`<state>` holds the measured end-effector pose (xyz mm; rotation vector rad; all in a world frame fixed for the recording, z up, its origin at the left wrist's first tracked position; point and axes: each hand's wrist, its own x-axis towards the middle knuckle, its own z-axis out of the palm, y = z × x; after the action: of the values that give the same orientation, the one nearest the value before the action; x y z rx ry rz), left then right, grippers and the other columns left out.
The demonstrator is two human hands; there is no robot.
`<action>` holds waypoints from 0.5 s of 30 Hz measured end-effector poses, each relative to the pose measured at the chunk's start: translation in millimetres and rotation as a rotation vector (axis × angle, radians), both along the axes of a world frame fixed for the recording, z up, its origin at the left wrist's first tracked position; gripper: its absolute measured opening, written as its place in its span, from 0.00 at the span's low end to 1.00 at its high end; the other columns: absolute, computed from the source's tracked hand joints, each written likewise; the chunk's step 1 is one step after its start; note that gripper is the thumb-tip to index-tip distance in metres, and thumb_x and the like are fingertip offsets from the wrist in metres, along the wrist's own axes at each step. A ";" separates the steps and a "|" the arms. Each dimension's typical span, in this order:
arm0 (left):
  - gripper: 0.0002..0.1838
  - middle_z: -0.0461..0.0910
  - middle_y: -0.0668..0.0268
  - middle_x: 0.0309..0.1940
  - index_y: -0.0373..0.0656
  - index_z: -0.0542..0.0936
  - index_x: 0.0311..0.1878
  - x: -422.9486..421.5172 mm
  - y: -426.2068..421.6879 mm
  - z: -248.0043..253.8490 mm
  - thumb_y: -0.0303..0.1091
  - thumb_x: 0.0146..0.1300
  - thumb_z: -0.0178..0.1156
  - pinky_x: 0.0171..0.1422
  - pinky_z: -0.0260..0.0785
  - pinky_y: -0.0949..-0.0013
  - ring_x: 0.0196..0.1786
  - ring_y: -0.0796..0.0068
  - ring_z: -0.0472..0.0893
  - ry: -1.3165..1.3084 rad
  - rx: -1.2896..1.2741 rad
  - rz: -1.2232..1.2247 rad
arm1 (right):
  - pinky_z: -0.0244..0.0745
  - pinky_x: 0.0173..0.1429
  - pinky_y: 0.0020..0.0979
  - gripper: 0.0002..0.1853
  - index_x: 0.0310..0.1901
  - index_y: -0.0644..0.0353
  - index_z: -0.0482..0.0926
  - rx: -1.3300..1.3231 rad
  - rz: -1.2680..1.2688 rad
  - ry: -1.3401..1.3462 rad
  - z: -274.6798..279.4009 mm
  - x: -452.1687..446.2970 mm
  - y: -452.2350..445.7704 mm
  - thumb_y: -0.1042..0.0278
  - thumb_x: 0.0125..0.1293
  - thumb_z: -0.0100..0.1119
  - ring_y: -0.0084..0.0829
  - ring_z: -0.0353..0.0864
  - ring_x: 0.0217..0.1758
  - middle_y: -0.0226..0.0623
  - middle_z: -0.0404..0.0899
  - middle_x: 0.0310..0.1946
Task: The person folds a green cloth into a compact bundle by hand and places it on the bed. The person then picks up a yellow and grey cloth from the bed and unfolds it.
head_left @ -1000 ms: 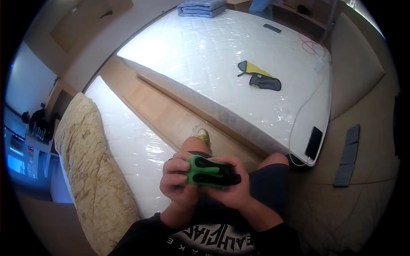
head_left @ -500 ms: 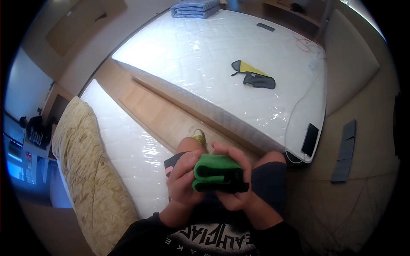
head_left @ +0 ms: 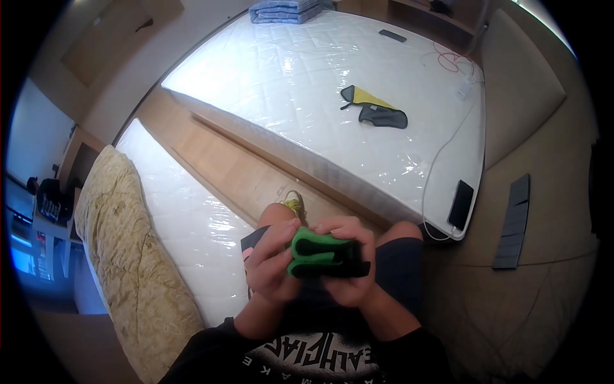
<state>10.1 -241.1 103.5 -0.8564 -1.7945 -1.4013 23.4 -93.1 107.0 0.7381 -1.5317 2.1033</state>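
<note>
Green on one side and black on the other, the folded cloth [head_left: 318, 258] sits above the lap [head_left: 398, 265], its long axis running roughly from side to side. The left hand [head_left: 268, 262] curls its fingers in against the green end, while the right hand [head_left: 350, 290] cups the black end. Both touch it, neither nearer, with forearms angled inward.

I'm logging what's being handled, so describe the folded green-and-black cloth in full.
The folded green-and-black cloth looks soft and thick, bright green on one face and black on the other. It is doubled into a compact bundle, its layered edge toward the camera, rounded green folds at the left. It is held above dark shorts, between the left hand and the right hand.
</note>
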 end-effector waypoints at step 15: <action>0.37 0.68 0.47 0.64 0.37 0.64 0.68 -15.9 -3.3 -16.9 0.31 0.56 0.70 0.68 0.64 0.52 0.65 0.51 0.72 -0.247 0.105 -0.280 | 0.65 0.68 0.41 0.29 0.57 0.59 0.65 -0.112 0.081 -0.213 -14.6 -5.4 4.4 0.83 0.54 0.61 0.42 0.73 0.60 0.49 0.71 0.56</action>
<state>-5.8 -244.3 86.6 -0.9397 -1.8115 -1.8337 18.0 -88.7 92.4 0.5609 -1.4972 2.3711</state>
